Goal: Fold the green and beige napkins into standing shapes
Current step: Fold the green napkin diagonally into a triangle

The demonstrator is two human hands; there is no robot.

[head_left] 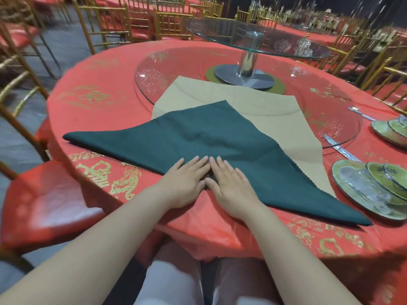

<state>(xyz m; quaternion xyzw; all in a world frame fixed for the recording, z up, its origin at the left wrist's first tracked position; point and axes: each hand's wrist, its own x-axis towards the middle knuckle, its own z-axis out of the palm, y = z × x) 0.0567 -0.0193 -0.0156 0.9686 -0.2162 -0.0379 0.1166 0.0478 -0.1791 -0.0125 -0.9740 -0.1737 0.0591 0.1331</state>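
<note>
At the red table's (220, 230) near edge | left hand (184, 183) and right hand (231, 187) flat, side by side, pressing dark green triangular cloth napkin (198, 137) over beige cloth napkin (253, 111) | I fear sliding palms skew its crease.

Left side: bare tablecloth (92, 119) btwn table edge and lower glass turntable (149, 71), open for passage. Far centre: metal post (247, 60) w/ upper glass disc (220, 31) overhead, blocks reach across. Right side: stacked plates (378, 172) w/ a glass on top, just beside green napkin (198, 137) corner; knife (341, 148) and more plates (387, 130) beyond. Near left, off table: red chair (48, 201).
</note>
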